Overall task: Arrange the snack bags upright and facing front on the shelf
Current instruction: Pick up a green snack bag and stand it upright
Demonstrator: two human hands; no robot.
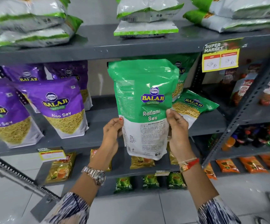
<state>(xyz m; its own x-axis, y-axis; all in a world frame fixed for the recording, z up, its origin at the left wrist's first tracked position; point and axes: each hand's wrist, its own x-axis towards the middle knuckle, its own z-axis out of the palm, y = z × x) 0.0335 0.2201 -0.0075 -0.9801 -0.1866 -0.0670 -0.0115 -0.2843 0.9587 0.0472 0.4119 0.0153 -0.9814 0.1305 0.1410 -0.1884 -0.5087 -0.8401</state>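
I hold a green Ratlami Sev bag (143, 101) upright in front of the middle grey shelf (98, 117), its printed back side toward me. My left hand (112, 131) grips its lower left edge and my right hand (178, 126) grips its lower right edge. Behind it stands another green bag (182, 73), partly hidden. A third green bag (194, 104) lies flat on the shelf at the right. Purple Aloo Sev bags (61, 107) (3, 113) stand facing front at the left, with more purple bags (69, 71) behind them.
Grey-and-green bags (147, 15) lie stacked on the upper shelf. A yellow price tag (220, 57) hangs from its edge. Red snack bags (244, 89) and bottles (252, 136) fill the rack at right. Small packets (60, 168) sit on lower shelves. A slanted metal rail (17, 175) crosses lower left.
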